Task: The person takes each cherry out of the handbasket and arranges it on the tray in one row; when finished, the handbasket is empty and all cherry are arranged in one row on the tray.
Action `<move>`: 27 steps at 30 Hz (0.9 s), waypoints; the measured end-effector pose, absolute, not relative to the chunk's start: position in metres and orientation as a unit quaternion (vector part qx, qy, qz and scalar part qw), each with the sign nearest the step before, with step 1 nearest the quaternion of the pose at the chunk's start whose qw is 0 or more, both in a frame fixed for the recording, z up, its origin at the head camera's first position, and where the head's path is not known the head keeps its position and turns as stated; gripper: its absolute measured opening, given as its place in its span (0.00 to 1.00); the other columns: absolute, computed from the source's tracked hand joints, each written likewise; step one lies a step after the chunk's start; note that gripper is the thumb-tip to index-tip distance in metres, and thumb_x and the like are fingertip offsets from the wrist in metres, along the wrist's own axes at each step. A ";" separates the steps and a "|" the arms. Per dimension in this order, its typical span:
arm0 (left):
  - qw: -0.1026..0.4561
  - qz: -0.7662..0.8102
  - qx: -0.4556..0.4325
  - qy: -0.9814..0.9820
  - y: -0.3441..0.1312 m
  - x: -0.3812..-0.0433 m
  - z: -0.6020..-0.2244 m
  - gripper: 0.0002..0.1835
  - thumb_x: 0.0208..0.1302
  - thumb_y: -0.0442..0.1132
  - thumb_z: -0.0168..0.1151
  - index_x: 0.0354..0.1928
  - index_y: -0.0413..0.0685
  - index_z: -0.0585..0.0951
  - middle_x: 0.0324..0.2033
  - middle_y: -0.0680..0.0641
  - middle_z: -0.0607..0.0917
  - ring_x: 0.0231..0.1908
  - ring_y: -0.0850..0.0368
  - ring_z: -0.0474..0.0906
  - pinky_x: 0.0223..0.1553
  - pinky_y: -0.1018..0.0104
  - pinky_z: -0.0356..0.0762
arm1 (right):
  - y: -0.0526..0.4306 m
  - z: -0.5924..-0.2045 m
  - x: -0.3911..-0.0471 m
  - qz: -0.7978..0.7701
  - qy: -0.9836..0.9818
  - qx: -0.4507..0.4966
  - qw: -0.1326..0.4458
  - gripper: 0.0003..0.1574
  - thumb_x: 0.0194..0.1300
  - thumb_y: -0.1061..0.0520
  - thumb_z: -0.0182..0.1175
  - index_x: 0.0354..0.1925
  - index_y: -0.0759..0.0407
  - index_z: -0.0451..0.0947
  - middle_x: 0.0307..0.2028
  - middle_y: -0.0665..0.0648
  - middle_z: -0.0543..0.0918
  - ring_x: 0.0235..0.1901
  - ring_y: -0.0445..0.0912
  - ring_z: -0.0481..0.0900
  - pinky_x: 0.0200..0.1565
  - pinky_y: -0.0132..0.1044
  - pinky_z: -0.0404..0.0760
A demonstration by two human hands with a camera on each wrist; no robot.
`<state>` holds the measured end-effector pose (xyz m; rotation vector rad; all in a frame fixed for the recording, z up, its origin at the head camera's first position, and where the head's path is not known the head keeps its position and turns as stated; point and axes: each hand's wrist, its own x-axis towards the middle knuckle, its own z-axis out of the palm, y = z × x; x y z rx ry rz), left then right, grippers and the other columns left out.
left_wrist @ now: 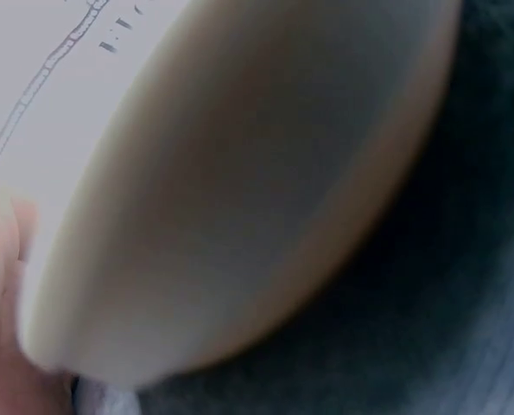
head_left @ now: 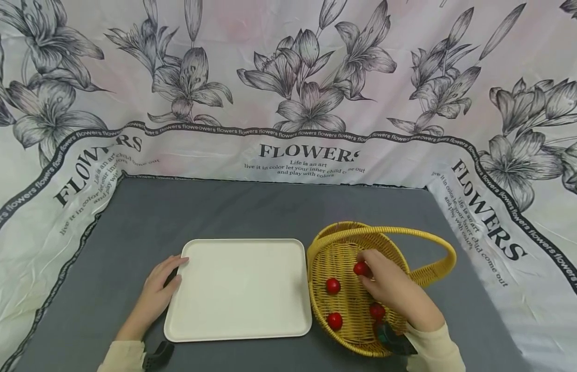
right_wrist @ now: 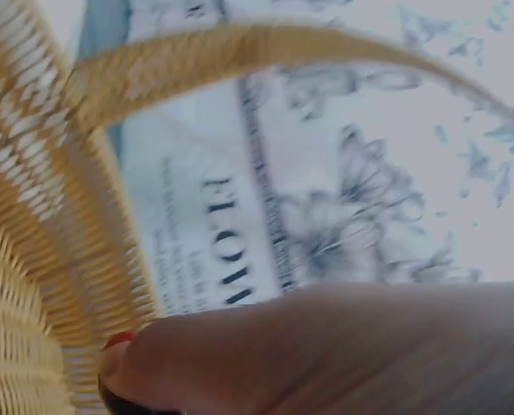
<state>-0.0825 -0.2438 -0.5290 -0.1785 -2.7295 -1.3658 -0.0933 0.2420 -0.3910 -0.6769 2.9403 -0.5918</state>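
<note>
My right hand [head_left: 380,276] reaches into a yellow wicker basket [head_left: 322,248] and pinches a small red ball [head_left: 361,268] between thumb and fingers. Three more red balls lie lower in the basket: one at the left [head_left: 333,286], one at the front [head_left: 334,321], and another red ball [head_left: 377,310] beneath my wrist. At the left, my left hand [head_left: 159,287] rests on the edge of a cream rectangular tray [head_left: 237,289], fingertips at its rim. In the right wrist view, a sliver of red [right_wrist: 118,339] shows at my fingertips.
The basket's arched handle [head_left: 437,243] rises over its right side. Basket and tray stand side by side on a dark grey tabletop [head_left: 270,206]. White cloth [head_left: 312,155] printed with flowers and lettering borders the table at back and sides. A dark wrist strap [head_left: 392,338] overlaps the basket's front.
</note>
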 end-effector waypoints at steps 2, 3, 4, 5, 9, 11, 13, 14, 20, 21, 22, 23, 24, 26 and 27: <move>0.036 -0.444 -0.050 -0.894 -0.243 -0.080 -0.529 0.20 0.71 0.35 0.51 0.64 0.44 0.71 0.66 0.32 0.64 0.67 0.29 0.52 0.60 0.28 0.50 | 0.239 -0.384 -0.080 -0.217 0.950 -0.223 0.034 0.17 0.59 0.65 0.64 0.46 0.63 0.72 0.35 0.51 0.75 0.30 0.37 0.73 0.29 0.31 0.77; 0.033 -0.441 -0.046 -0.896 -0.243 -0.079 -0.529 0.21 0.71 0.35 0.51 0.64 0.44 0.70 0.66 0.32 0.63 0.67 0.29 0.52 0.60 0.28 0.50 | 0.236 -0.381 -0.074 -0.230 0.945 -0.229 0.029 0.17 0.59 0.64 0.65 0.45 0.62 0.71 0.34 0.50 0.74 0.28 0.35 0.72 0.28 0.29 0.75; 0.031 -0.439 -0.042 -0.897 -0.242 -0.078 -0.529 0.21 0.71 0.36 0.51 0.65 0.45 0.69 0.67 0.31 0.63 0.67 0.28 0.52 0.60 0.28 0.49 | 0.233 -0.378 -0.068 -0.238 0.941 -0.241 0.018 0.18 0.58 0.63 0.66 0.45 0.61 0.72 0.33 0.48 0.73 0.27 0.34 0.70 0.26 0.27 0.74; 0.033 -0.437 -0.039 -0.898 -0.242 -0.078 -0.529 0.22 0.72 0.36 0.51 0.66 0.44 0.69 0.67 0.31 0.62 0.67 0.28 0.52 0.60 0.28 0.48 | 0.229 -0.376 -0.063 -0.249 0.935 -0.251 0.008 0.18 0.58 0.62 0.67 0.45 0.60 0.72 0.33 0.47 0.73 0.26 0.33 0.69 0.26 0.26 0.73; 0.045 -0.424 -0.030 -0.904 -0.241 -0.079 -0.530 0.22 0.72 0.38 0.50 0.66 0.44 0.68 0.67 0.31 0.63 0.67 0.28 0.53 0.61 0.28 0.47 | 0.206 -0.369 -0.052 -0.294 0.907 -0.301 -0.029 0.18 0.56 0.59 0.69 0.43 0.55 0.73 0.34 0.43 0.73 0.27 0.33 0.69 0.26 0.25 0.74; 0.053 -0.419 -0.032 -0.906 -0.240 -0.081 -0.530 0.22 0.72 0.39 0.50 0.66 0.44 0.68 0.66 0.30 0.63 0.66 0.28 0.54 0.60 0.28 0.47 | 0.192 -0.367 -0.051 -0.322 0.894 -0.311 -0.036 0.18 0.57 0.58 0.69 0.44 0.53 0.73 0.36 0.43 0.73 0.28 0.34 0.70 0.28 0.26 0.76; 0.056 -0.416 -0.033 -0.907 -0.239 -0.083 -0.530 0.22 0.73 0.40 0.50 0.67 0.45 0.68 0.67 0.31 0.64 0.66 0.28 0.54 0.61 0.28 0.47 | 0.178 -0.366 -0.054 -0.345 0.882 -0.318 -0.047 0.19 0.58 0.57 0.69 0.45 0.52 0.72 0.38 0.43 0.74 0.28 0.34 0.71 0.28 0.25 0.77; 0.056 -0.415 -0.033 -0.907 -0.238 -0.085 -0.529 0.23 0.73 0.40 0.49 0.67 0.45 0.67 0.67 0.31 0.63 0.67 0.29 0.54 0.61 0.28 0.47 | 0.171 -0.366 -0.056 -0.357 0.876 -0.321 -0.053 0.19 0.59 0.56 0.68 0.46 0.51 0.72 0.39 0.44 0.74 0.28 0.34 0.70 0.28 0.25 0.77; 0.053 -0.420 -0.031 -0.906 -0.236 -0.088 -0.527 0.23 0.73 0.41 0.49 0.67 0.46 0.67 0.67 0.31 0.63 0.67 0.29 0.53 0.62 0.29 0.45 | 0.129 -0.373 -0.069 -0.422 0.830 -0.360 -0.063 0.19 0.62 0.59 0.64 0.51 0.50 0.75 0.47 0.50 0.76 0.36 0.37 0.73 0.33 0.26 0.79; 0.052 -0.420 -0.030 -0.906 -0.236 -0.088 -0.527 0.23 0.73 0.40 0.49 0.67 0.45 0.67 0.67 0.31 0.63 0.68 0.30 0.53 0.62 0.29 0.45 | 0.121 -0.375 -0.070 -0.431 0.822 -0.368 -0.057 0.19 0.62 0.60 0.64 0.52 0.51 0.75 0.48 0.51 0.75 0.38 0.38 0.74 0.34 0.26 0.80; 0.051 -0.419 -0.030 -0.906 -0.236 -0.087 -0.527 0.23 0.73 0.40 0.49 0.67 0.45 0.67 0.67 0.31 0.63 0.68 0.30 0.53 0.62 0.29 0.45 | 0.113 -0.377 -0.071 -0.438 0.816 -0.373 -0.050 0.19 0.62 0.60 0.64 0.52 0.51 0.75 0.48 0.51 0.75 0.40 0.39 0.74 0.35 0.25 0.80; 0.050 -0.420 -0.028 -0.906 -0.236 -0.086 -0.527 0.23 0.73 0.40 0.49 0.67 0.45 0.67 0.67 0.31 0.63 0.68 0.30 0.53 0.62 0.30 0.45 | 0.105 -0.379 -0.073 -0.443 0.812 -0.378 -0.041 0.20 0.62 0.61 0.64 0.52 0.52 0.75 0.49 0.52 0.74 0.41 0.39 0.75 0.36 0.25 0.80; 0.050 -0.419 -0.028 -0.906 -0.236 -0.085 -0.527 0.22 0.73 0.40 0.49 0.67 0.45 0.67 0.67 0.31 0.63 0.68 0.30 0.53 0.62 0.30 0.45 | 0.097 -0.381 -0.074 -0.446 0.809 -0.381 -0.033 0.20 0.62 0.61 0.64 0.52 0.53 0.75 0.49 0.52 0.74 0.43 0.39 0.75 0.37 0.25 0.80; 0.052 -0.417 -0.026 -0.907 -0.237 -0.083 -0.527 0.22 0.73 0.39 0.49 0.66 0.45 0.68 0.67 0.32 0.63 0.67 0.30 0.53 0.62 0.30 0.45 | 0.080 -0.387 -0.077 -0.442 0.810 -0.385 -0.022 0.20 0.62 0.62 0.64 0.52 0.56 0.74 0.49 0.52 0.73 0.44 0.39 0.74 0.38 0.24 0.80; 0.053 -0.418 -0.026 -0.907 -0.237 -0.082 -0.528 0.22 0.73 0.39 0.49 0.66 0.45 0.68 0.67 0.32 0.64 0.67 0.30 0.53 0.62 0.30 0.45 | 0.072 -0.390 -0.078 -0.438 0.812 -0.385 -0.018 0.20 0.62 0.62 0.64 0.52 0.56 0.74 0.49 0.52 0.73 0.44 0.39 0.75 0.39 0.23 0.80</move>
